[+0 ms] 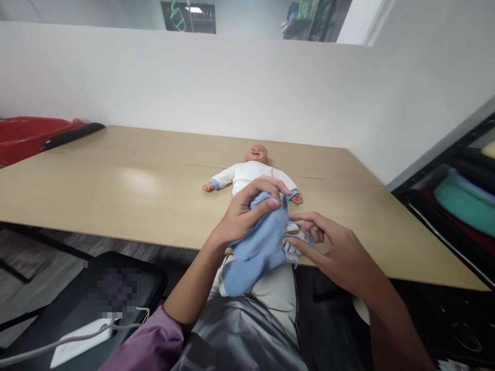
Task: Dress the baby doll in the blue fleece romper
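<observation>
A small light-blue fuzzy baby garment [259,247] hangs over the table's front edge and above my lap. My left hand [251,206] is closed on its upper part, with the thumb pressing the cloth against bent fingers. At its right side a white printed patch or lining [294,245] shows, and the fingers of my right hand [327,239] pinch there. Beyond my hands a baby doll [253,170] lies on its back, arms spread, in a white top with blue cuffs. My left hand and the garment hide the doll's lower body.
The doll lies on a long wooden table [147,196] against a white wall [193,82]. A red tub [34,136] stands at the far left. On the right is a black rack [433,221] with folded cloths. A black chair [143,278] carries a white device with a cable.
</observation>
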Action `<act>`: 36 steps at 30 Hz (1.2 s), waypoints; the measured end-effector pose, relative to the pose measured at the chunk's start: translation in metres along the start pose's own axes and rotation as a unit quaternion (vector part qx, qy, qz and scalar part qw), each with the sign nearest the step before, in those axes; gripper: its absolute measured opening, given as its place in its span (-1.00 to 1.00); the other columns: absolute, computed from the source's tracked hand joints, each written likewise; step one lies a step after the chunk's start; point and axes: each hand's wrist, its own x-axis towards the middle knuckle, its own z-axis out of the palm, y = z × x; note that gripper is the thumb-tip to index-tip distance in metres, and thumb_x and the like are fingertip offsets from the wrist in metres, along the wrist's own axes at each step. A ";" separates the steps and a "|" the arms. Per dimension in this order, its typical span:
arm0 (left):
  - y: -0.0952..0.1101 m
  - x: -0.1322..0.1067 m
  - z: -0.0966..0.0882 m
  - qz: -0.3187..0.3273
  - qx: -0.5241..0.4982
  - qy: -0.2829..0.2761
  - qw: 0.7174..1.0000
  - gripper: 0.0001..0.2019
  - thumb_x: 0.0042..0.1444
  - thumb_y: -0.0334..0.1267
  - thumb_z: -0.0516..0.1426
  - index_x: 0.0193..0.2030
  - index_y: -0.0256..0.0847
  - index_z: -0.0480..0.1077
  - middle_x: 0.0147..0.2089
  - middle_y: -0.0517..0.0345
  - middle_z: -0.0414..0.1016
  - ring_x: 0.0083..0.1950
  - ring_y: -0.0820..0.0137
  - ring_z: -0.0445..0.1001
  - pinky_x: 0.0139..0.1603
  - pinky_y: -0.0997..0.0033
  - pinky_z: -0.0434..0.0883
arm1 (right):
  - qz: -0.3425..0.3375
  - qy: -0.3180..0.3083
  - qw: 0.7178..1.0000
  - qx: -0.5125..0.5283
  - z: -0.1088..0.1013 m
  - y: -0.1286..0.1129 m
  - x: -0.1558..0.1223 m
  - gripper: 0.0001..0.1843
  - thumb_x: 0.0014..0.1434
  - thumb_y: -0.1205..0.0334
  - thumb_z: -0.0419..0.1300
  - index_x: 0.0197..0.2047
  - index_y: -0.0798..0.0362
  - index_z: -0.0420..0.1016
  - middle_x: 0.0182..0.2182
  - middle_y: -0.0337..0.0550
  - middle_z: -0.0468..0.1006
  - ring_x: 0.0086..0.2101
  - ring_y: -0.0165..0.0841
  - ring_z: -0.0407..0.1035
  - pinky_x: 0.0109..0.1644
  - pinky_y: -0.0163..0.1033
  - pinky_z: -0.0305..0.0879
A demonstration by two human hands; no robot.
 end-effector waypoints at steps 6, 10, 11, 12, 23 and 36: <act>-0.002 -0.006 -0.005 -0.075 -0.078 0.002 0.994 -0.79 0.50 -0.02 0.10 -0.07 -0.09 0.28 0.10 -0.03 0.61 0.20 0.18 0.60 0.31 0.01 0.47 | -0.007 0.016 0.995 0.103 0.007 0.021 0.010 -0.66 0.28 -0.13 0.37 -0.12 -0.07 0.48 -0.12 -0.11 0.61 -0.07 -0.12 0.52 -0.08 -0.13 0.50; -0.007 -0.006 -0.021 -0.131 -0.063 -0.068 0.987 -0.66 0.40 0.12 0.18 -0.04 -0.11 0.27 0.19 -0.12 0.55 0.18 0.09 0.61 0.22 0.07 0.51 | -0.025 0.075 0.980 0.181 0.008 0.021 0.020 -0.68 0.25 -0.06 0.42 -0.14 -0.11 0.41 -0.06 -0.13 0.62 -0.04 -0.13 0.56 -0.04 -0.11 0.53; -0.009 -0.004 -0.025 -0.139 -0.045 -0.095 0.985 -0.63 0.37 0.12 0.21 0.00 -0.11 0.29 0.19 -0.13 0.53 0.21 0.07 0.58 0.23 0.08 0.50 | -0.022 0.082 0.978 0.188 0.006 0.017 0.024 -0.69 0.26 -0.05 0.41 -0.13 -0.12 0.42 -0.07 -0.14 0.63 -0.06 -0.15 0.57 -0.09 -0.15 0.53; -0.009 -0.002 -0.030 -0.145 -0.029 -0.123 0.981 -0.61 0.35 0.10 0.25 0.04 -0.11 0.30 0.19 -0.12 0.52 0.25 0.07 0.56 0.25 0.09 0.49 | -0.016 0.091 0.978 0.186 0.004 0.013 0.028 -0.69 0.26 -0.06 0.41 -0.12 -0.13 0.43 -0.07 -0.15 0.65 -0.07 -0.17 0.58 -0.14 -0.18 0.53; 0.000 0.022 -0.045 -0.200 0.057 -0.306 0.929 -0.69 0.30 0.09 0.28 -0.08 -0.12 0.50 -0.45 0.31 0.30 -0.43 0.42 0.32 -0.42 0.37 0.28 | -0.025 -0.077 0.992 0.095 -0.016 0.007 0.064 -0.63 0.24 -0.17 0.40 -0.09 -0.09 0.54 -0.24 -0.20 0.59 -0.24 -0.25 0.46 -0.25 -0.22 0.39; -0.016 0.024 -0.049 -0.105 0.053 -0.361 0.925 -0.56 0.40 0.11 0.11 0.10 -0.17 0.60 0.23 -0.05 0.59 0.34 0.05 0.50 0.41 0.04 0.40 | -0.109 -0.029 0.962 0.250 -0.013 -0.004 0.063 -0.67 0.23 -0.06 0.44 -0.23 -0.06 0.43 -0.18 -0.14 0.55 -0.14 -0.19 0.49 -0.12 -0.15 0.49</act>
